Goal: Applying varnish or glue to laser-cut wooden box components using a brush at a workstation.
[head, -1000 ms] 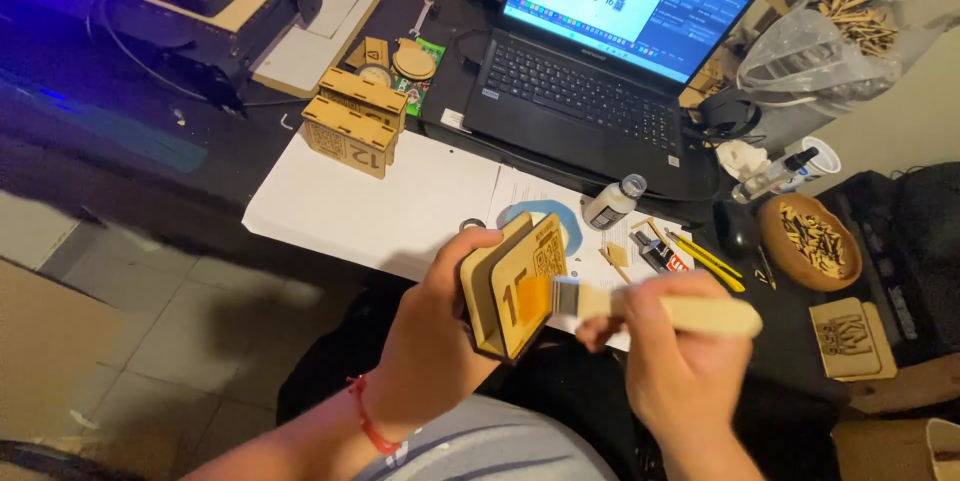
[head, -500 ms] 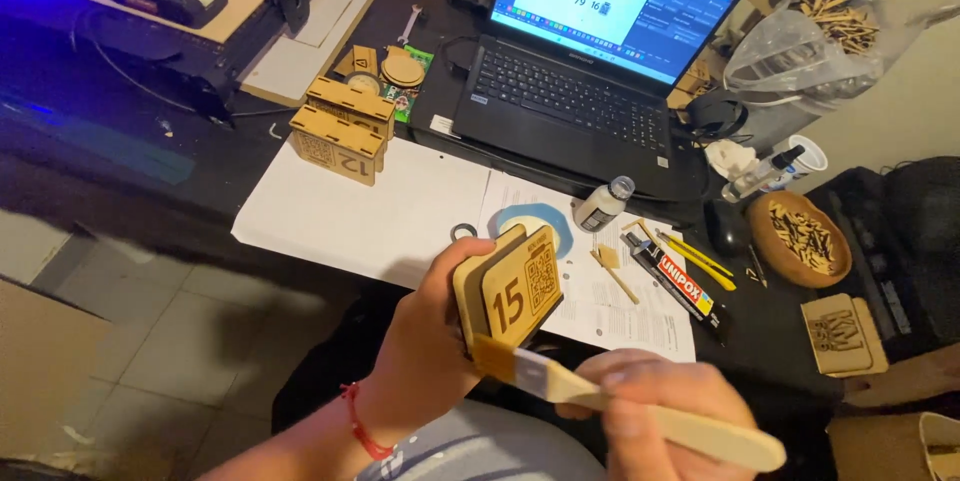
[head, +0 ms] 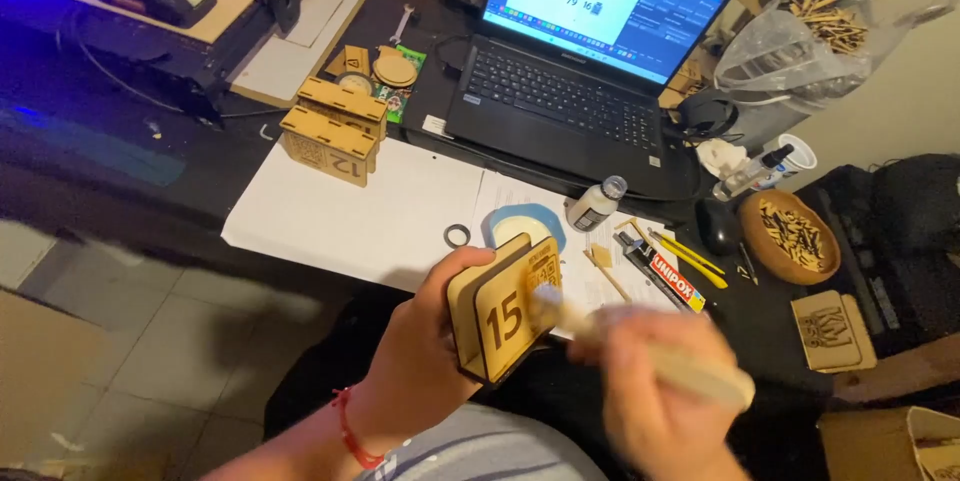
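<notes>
Left hand: your left hand (head: 425, 351) is closed around a small wooden box (head: 503, 309), fingers wrapped over its top edge and thumb side behind it; a red cord circles the wrist.
Wooden box: it is held upright in the air above your lap, just in front of the desk edge, its cut-out front face turned toward the camera.
Right hand: your right hand (head: 655, 391) is blurred by motion but is closed on the pale handle of a brush (head: 640, 346).
Brush: its handle slants down to the right; its light bristle end touches the right part of the box's front face.
Desk surface: white paper sheets (head: 370, 216) lie on the dark desk (head: 120, 156) beyond the box.
On the paper: a roll of blue tape (head: 523, 228), a small dark ring (head: 457, 235), a small white bottle (head: 597, 204) and a glue tube (head: 660, 271) lie near one another.
Left of the paper: a second wooden box (head: 333, 133) of the same make stands on the paper's far left corner.
Behind: an open laptop (head: 590, 51) with its screen lit.
Right side: a round wooden bowl (head: 790, 238) holds small wooden pieces; a clear plastic bag (head: 800, 36) holds more.
</notes>
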